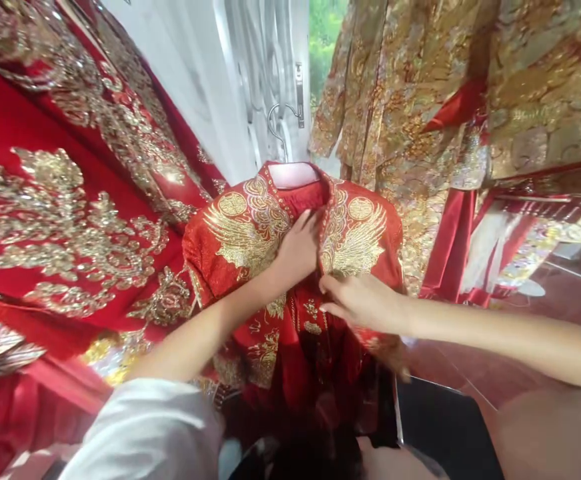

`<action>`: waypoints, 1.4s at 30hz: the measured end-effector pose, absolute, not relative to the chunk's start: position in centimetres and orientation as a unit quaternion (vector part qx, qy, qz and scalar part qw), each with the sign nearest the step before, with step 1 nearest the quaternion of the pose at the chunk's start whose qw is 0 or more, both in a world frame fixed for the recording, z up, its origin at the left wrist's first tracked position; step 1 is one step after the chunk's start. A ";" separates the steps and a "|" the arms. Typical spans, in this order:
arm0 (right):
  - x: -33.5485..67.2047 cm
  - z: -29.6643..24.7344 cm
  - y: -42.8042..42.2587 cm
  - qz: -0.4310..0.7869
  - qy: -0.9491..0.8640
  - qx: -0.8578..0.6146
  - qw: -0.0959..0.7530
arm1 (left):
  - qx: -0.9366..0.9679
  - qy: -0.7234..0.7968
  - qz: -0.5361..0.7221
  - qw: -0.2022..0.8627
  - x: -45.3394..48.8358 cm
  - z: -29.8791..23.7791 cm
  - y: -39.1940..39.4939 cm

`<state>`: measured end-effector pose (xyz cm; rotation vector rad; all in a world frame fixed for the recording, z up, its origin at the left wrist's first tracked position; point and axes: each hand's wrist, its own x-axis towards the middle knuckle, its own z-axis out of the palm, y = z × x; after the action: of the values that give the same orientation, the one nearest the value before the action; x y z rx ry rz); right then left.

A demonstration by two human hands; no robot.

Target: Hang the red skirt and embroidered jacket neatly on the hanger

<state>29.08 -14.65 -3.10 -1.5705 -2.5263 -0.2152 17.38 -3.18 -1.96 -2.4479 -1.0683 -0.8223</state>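
A red jacket point(290, 267) embroidered with gold wings on its chest hangs from a padded hanger point(293, 175), its hook point(278, 120) on a metal handle. My left hand point(295, 250) rests high on the jacket's front, its fingers gripping the edge of the centre opening below the collar. Just lower and to the right, my right hand point(358, 303) has its fingertips on the same opening, and they seem to pinch the edge. The two hands are close together but not touching. The jacket's lower part falls into shadow.
Red garments with dense gold embroidery point(70, 220) fill the left side. Gold-patterned robes point(420, 113) hang at the right, and a white curtain point(185, 80) is behind the hanger. Below are a reddish tiled floor point(570, 300) and a black flat object point(440, 427).
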 end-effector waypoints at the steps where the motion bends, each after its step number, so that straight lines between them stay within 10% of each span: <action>1: 29.9 -2.5 -13.9 -0.041 -0.834 -0.539 0.111 | -0.877 -0.338 -0.288 0.184 15.7 -1.3 -3.5; 6: 35.5 3.6 -8.1 -0.129 -0.768 -0.540 0.319 | -0.843 -0.307 -0.396 0.194 10.6 4.2 0.2; 19: 36.7 7.2 1.2 0.049 -0.768 -0.481 0.420 | -0.814 -0.424 -0.395 0.019 9.6 8.4 1.2; 27: 40.3 6.4 -1.5 0.160 -0.803 -0.473 0.324 | -0.825 -0.489 -0.259 -0.116 5.1 6.4 2.0; 42: 43.6 2.1 0.1 0.358 -0.635 -0.487 0.481 | -0.757 -0.438 -0.308 -0.375 2.9 3.0 4.6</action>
<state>43.58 0.05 2.08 -1.1876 -1.5488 0.8735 2.95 4.65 2.97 -3.1929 -1.8486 -1.2989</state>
